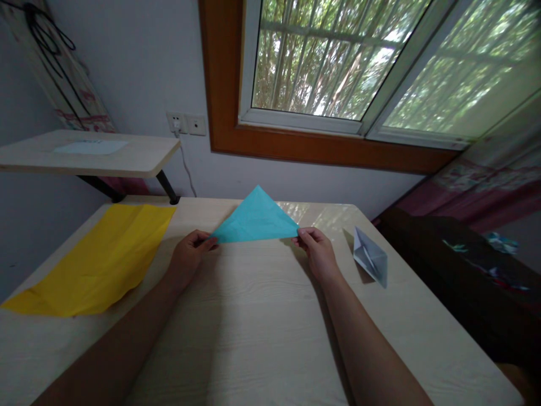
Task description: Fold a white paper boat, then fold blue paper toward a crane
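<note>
A turquoise paper (257, 220), folded into a triangle with its tip pointing away from me, lies at the middle of the pale wooden table (270, 327). My left hand (189, 257) pinches its left corner. My right hand (316, 252) pinches its right corner. The fold's long edge runs between my two hands.
A large yellow paper sheet (97, 259) lies flat on the table's left side. A folded white paper boat (371, 256) rests at the right. A raised wooden shelf (88, 152) stands at the back left, below a wall socket (186, 123). Dark furniture (456, 282) borders the table's right edge.
</note>
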{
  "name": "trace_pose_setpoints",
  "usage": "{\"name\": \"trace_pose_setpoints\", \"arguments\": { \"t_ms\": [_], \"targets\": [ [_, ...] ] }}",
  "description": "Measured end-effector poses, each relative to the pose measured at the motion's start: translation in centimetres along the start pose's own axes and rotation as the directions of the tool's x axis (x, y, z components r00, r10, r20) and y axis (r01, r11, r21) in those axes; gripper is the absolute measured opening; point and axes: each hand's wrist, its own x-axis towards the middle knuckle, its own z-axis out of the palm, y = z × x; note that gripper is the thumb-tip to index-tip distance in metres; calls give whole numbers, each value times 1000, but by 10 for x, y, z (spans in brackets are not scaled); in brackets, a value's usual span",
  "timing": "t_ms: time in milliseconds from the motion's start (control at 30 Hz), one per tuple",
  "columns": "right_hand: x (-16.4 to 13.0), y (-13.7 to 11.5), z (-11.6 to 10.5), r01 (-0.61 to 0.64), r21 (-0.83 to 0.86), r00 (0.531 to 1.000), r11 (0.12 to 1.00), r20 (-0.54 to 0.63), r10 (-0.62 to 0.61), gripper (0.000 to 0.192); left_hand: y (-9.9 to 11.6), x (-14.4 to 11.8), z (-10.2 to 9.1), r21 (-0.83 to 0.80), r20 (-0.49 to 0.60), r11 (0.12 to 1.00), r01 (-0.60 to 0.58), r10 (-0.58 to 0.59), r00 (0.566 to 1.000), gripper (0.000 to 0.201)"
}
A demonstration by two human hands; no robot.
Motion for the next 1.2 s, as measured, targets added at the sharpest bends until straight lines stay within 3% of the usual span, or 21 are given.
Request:
{"name": "trace_pose_setpoints", "arguments": {
  "t_ms": [267,467,567,667,767,967,1067,1200],
  "targets": [
    [-3,-1,3,18,-7,1000,1000,-25,-18,27,0,0,0,47,-11,999,1,0,1000,36],
    [-1,3,6,28,-17,998,999,-51,-29,29,4,-3,2,-44,60,999,1,1,998,37],
    [-2,3,7,28,24,997,999,-66,-27,32,8,-8,3,-121,165,993,6,15,986,58],
    [-4,2,10,19,50,999,999,-40,-17,35,12,-13,4,-177,344,980,91,-25,939,81],
    [-7,0,14,16,54,1000,998,-3,-16,36,14,-18,6,-204,432,968,149,-48,900,98],
    [-18,-3,29,-8,78,999,997,51,5,59,12,-20,10,-199,451,972,128,-25,892,107],
    [-26,-7,38,-48,99,992,994,119,36,76,11,-20,13,-179,428,978,108,-22,904,103],
    [-37,-9,49,-62,92,974,994,222,41,77,8,-21,15,-112,363,993,50,-6,932,88]
  ]
}}
